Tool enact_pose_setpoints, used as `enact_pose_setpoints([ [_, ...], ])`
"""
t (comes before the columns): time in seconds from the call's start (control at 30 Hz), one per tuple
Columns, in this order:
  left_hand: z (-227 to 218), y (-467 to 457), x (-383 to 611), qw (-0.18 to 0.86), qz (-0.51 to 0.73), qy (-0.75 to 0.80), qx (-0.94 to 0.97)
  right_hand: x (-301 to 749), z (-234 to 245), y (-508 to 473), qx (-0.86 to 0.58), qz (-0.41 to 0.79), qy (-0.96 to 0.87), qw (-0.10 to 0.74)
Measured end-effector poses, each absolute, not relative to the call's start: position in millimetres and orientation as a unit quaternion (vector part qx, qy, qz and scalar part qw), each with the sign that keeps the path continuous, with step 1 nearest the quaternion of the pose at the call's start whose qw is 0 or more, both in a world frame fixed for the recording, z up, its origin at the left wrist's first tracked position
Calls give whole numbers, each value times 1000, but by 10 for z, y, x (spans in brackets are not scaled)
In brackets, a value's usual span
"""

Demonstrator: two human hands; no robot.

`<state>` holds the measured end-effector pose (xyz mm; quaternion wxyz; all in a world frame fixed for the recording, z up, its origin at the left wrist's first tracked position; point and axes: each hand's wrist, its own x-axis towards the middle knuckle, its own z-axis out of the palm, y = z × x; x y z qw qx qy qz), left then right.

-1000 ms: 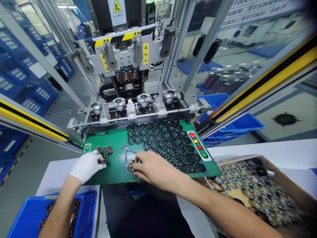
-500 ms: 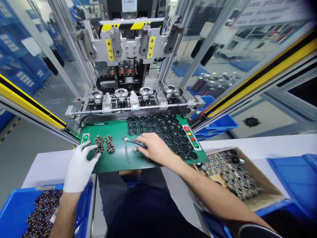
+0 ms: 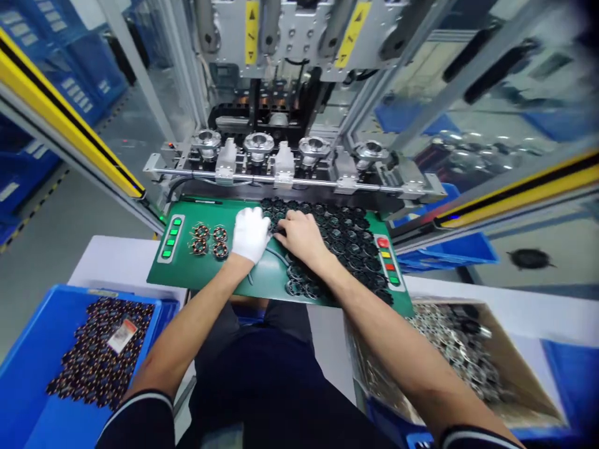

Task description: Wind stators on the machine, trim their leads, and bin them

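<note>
My left hand (image 3: 250, 234), in a white glove, lies curled at the left edge of a dense field of black ring-shaped parts (image 3: 341, 240) on the green work mat (image 3: 206, 274). My bare right hand (image 3: 302, 236) is right beside it, its fingers bent together down onto the same rings. The fingertips of both hands are hidden among the parts. Several copper-wound coils (image 3: 208, 240) sit in a small square group just left of the gloved hand. A curved tool handle (image 3: 277, 257) shows under my wrists.
Behind the mat a machine fixture holds a row of metal nests (image 3: 258, 143). Button strips sit at the mat's left (image 3: 171, 237) and right (image 3: 388, 262). A blue bin of wound coils (image 3: 28, 386) is at lower left, a cardboard box of metal parts (image 3: 528, 374) at lower right.
My left hand left the wound coils and moved right to the black rings. My right hand moved up from the pliers into the rings. The view tilted downward.
</note>
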<state>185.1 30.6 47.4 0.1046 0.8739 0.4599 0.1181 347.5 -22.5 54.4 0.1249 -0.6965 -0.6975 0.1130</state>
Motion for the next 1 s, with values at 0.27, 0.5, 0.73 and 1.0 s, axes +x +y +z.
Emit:
enact_pose_setpoints([
  [0.27,970,-343,1192,419,376,437,702,3513,968,-917,-613,287,-609,413],
  [0.5,1292,-794,872,546,470,348,600,3003,1445,-1311,-448,499,-462,580],
  [0.73,1177,-858,529,405,508,438,621,2803,1339,-1361,-473,436,-520,562],
  [1.0,798,-771,-166,273,368,588,667,2621,775,-1339,-502,453,-511,531],
])
